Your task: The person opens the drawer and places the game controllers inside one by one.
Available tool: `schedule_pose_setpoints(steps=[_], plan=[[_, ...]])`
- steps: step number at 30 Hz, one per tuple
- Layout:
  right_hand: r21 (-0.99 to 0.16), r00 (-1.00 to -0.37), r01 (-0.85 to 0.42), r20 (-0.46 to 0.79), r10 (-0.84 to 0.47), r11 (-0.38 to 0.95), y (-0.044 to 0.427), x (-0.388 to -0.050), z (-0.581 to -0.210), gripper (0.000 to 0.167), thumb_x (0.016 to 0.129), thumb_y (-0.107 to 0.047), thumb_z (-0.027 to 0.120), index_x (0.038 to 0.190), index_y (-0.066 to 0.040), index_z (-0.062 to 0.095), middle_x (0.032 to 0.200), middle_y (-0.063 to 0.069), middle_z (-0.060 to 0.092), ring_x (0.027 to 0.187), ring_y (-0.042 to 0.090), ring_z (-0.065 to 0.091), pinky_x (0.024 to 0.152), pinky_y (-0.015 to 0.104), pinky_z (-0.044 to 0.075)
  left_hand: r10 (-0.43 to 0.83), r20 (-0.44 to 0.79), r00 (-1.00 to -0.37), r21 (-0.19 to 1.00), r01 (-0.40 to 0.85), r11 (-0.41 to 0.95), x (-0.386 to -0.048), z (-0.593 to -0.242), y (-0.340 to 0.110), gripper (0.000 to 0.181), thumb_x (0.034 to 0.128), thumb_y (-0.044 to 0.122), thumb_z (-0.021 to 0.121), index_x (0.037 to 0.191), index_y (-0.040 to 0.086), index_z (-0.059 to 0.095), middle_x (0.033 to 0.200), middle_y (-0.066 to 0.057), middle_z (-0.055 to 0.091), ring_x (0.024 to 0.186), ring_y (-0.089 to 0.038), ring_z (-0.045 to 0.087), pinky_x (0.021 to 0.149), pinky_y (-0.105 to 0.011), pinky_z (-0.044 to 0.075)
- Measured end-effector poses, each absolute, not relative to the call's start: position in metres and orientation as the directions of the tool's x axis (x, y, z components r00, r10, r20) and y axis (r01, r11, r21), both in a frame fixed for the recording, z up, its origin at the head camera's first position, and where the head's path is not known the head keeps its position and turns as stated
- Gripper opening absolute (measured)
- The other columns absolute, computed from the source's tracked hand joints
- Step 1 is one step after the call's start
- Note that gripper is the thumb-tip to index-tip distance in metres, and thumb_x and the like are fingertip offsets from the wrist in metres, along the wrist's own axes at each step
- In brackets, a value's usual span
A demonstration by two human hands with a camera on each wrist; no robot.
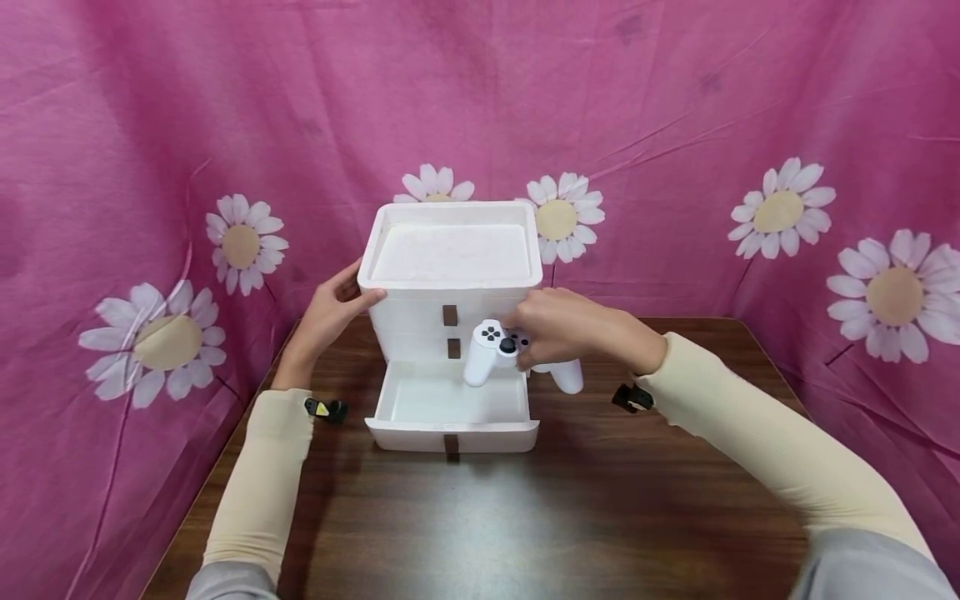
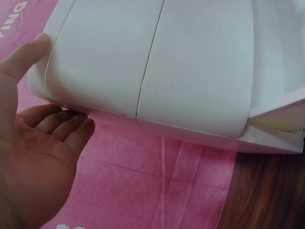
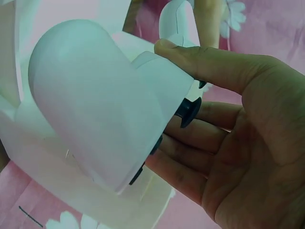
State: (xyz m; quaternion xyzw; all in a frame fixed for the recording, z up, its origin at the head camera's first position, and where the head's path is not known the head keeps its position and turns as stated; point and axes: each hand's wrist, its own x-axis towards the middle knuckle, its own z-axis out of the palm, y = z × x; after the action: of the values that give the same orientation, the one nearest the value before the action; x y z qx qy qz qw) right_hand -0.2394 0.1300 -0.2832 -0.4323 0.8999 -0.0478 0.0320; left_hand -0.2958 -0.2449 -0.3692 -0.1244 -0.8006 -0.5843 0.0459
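Observation:
A white game controller (image 1: pixel 480 358) with black buttons and thumbsticks hangs above the pulled-out bottom drawer (image 1: pixel 415 438) of a white drawer unit (image 1: pixel 408 315). My right hand (image 1: pixel 561 327) grips the controller by its middle; the right wrist view shows the thumb on one side and the fingers on the other, with one grip of the controller (image 3: pixel 86 100) close to the camera. My left hand (image 1: pixel 328 315) holds the unit's upper left corner, thumb at the front edge and fingers along the side. The open drawer's visible floor is bare.
The unit stands on a dark brown wooden table (image 1: pixel 450 533). Its two upper drawers are closed and have brown tabs (image 1: pixel 450 315). A raised rim surrounds the unit's top tray (image 1: pixel 450 254). Behind hangs a pink cloth (image 1: pixel 337 100) with daisies.

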Motion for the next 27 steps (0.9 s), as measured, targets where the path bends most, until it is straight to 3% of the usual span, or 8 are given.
schedule_pose_setpoints(steps=[7,17,27], plan=[[-0.066,-0.594,-0.800,-0.055,-0.803,0.596,0.103,-0.246,-0.287,0.025,0.075,-0.028,0.093,0.084,-0.015,0.074,0.068,-0.006,0.061,0.065,0.013,0.050,0.060,0.030,0.041,0.136,0.212,-0.968,0.925,0.244,0.292,-0.295,-0.368,-0.245,0.080,0.0993,0.031,0.078,0.167,0.021,0.037,0.166,-0.011,0.048,0.143,-0.023,0.053,0.095,-0.012,0.052],[-0.047,-0.589,-0.804,-0.069,-0.805,0.592,0.074,-0.256,-0.304,0.028,0.076,-0.031,0.093,0.090,-0.013,0.078,0.075,-0.004,0.068,0.073,0.016,0.056,0.068,0.034,0.049,0.143,0.215,-0.966,0.925,0.248,0.286,-0.296,-0.369,-0.245,0.080,0.0994,0.030,0.078,0.167,0.022,0.037,0.166,-0.012,0.048,0.141,-0.021,0.054,0.094,-0.013,0.053],[-0.034,-0.596,-0.796,-0.127,-0.793,0.604,0.049,-0.263,-0.319,0.022,0.077,-0.029,0.090,0.090,-0.015,0.078,0.079,-0.004,0.067,0.076,0.017,0.056,0.069,0.035,0.049,0.140,0.220,-0.965,0.920,0.253,0.300,-0.296,-0.369,-0.245,0.080,0.0996,0.030,0.078,0.167,0.020,0.037,0.165,-0.013,0.048,0.142,-0.023,0.054,0.095,-0.013,0.052]])
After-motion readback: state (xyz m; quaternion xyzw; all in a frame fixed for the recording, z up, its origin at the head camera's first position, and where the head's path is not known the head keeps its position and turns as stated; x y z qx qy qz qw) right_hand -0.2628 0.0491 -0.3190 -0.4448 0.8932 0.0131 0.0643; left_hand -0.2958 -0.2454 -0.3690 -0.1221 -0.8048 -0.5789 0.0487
